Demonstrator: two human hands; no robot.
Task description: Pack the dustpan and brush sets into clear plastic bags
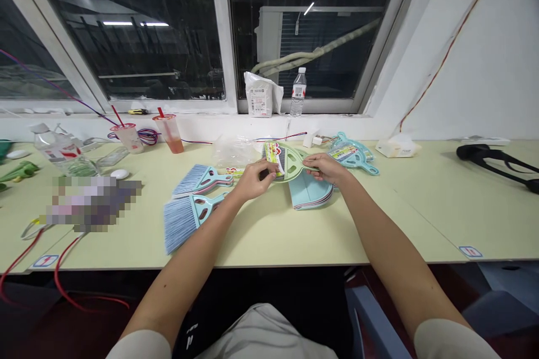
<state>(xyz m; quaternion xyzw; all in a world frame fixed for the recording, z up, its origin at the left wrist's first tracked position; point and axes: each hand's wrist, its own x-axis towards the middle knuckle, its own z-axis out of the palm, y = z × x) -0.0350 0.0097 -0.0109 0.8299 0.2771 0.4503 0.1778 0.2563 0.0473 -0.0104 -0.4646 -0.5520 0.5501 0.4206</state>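
Both hands hold a light green dustpan (293, 165) with a printed label over the table's middle. My left hand (254, 178) grips its left side by the label. My right hand (325, 168) pinches its right end at the handle. Beneath it lies a stack of light blue dustpans (309, 195). Two small brushes with blue bristles lie to the left, one teal-handled brush (188, 219) nearer me and another brush (201, 179) behind it.
A pile of teal dustpans (352, 153) lies at the back right, beside a tissue pack (396, 147). Crumpled clear plastic (232, 150), two drink cups (168, 132), a water bottle (298, 91) on the sill and a black tool (497, 160) at far right surround the pale table (421, 219).
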